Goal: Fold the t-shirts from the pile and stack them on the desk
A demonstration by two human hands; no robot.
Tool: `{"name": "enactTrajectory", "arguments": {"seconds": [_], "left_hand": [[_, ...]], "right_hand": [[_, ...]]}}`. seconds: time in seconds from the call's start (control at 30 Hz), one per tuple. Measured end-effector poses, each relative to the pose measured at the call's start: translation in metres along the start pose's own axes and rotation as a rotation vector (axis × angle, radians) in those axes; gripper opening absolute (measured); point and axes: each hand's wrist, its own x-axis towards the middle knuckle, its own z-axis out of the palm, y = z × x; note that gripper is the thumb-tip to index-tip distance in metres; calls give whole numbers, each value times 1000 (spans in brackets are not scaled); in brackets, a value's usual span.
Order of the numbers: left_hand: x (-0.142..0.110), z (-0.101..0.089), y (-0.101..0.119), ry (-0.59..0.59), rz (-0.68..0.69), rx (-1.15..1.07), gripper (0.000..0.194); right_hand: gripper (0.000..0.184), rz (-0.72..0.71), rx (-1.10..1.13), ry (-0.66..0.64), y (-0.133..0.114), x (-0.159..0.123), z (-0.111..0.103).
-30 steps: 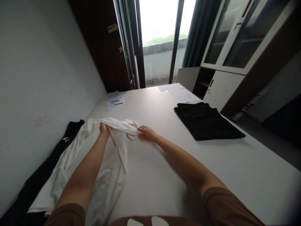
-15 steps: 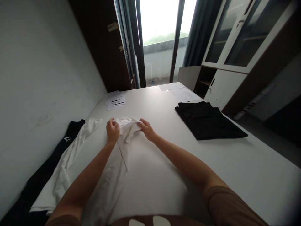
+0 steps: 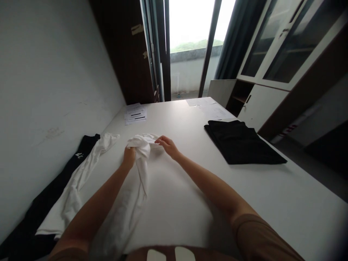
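Note:
A white garment [image 3: 137, 181] lies in a long rumpled strip from the table's near edge up to the middle. My left hand [image 3: 129, 157] is closed around a bunched fold at its far end. My right hand [image 3: 168, 145] pinches the same bunched end from the right, fingers together on the cloth. Both forearms reach out over the white table [image 3: 244, 195].
A second white garment [image 3: 78, 181] and a black one with white marks [image 3: 51, 192] lie along the left wall. A folded black garment [image 3: 241, 142] sits at the right. Papers [image 3: 136, 115] lie at the far left, more sheets [image 3: 210, 108] at the far edge.
My hands have drawn closer together, gathering the garment's far end into a tight bunch. One white garment has separated and stays by the wall.

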Motion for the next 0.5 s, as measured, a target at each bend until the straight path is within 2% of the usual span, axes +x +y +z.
{"name": "enactTrajectory", "arguments": {"seconds": [0.07,0.1,0.17,0.27,0.33,0.4,0.5], "left_hand": [[12,-15,0,157,-137,-170,21],[16,-23,1,211,-197,-245,19],[22,-38,2,262,-279,-346,17],[27,-56,2,297,-329,-395,16],[30,-68,1,309,-369,-395,17],[34,-80,1,311,-419,-395,20],[41,-105,2,271,-457,-420,23]], "right_hand": [[22,100,-318,141,19,11,-12],[23,148,-462,172,29,17,-17],[36,212,-698,159,45,27,-19],[50,237,-931,97,60,40,-6],[42,213,-1003,78,65,46,7],[26,178,-977,60,68,51,18],[8,212,-696,63,68,55,19]]}}
